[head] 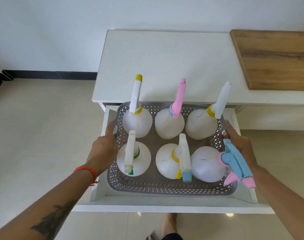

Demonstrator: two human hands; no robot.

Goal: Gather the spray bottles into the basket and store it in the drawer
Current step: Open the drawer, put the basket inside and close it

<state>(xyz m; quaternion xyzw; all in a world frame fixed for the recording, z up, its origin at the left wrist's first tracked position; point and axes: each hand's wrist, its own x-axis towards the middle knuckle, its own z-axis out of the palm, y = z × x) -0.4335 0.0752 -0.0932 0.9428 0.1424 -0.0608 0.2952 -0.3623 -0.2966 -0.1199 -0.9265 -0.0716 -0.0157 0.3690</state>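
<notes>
All six spray bottles (169, 123) stand upright in the grey lattice basket (153, 187), three in the far row and three in the near row, so the gathering looks finished. The basket is low inside the open white drawer (165, 204) of the cabinet (165, 63), and what seems left is to let go and push the drawer shut. The left hand (106, 141) grips the basket's left rim at its handle cut-out, fingers curled over the edge. The right hand (239, 141) is at the right rim with its thumb on top, but the blue-and-pink trigger head (234, 163) of the near right bottle covers most of it, so its grip is probably closed round the rim, though I cannot be sure. Whether the basket already rests on the drawer floor or hangs just above it cannot be told. Room is tight at the sides: the basket nearly fills the drawer's width, and both hands sit between rim and drawer wall. There is a little more slack at the near end. The far row's nozzles stand high and lean toward the cabinet top's front edge, so they may catch there when the drawer slides in. A wooden board (276, 58) lies on the surface at far right, well apart.
</notes>
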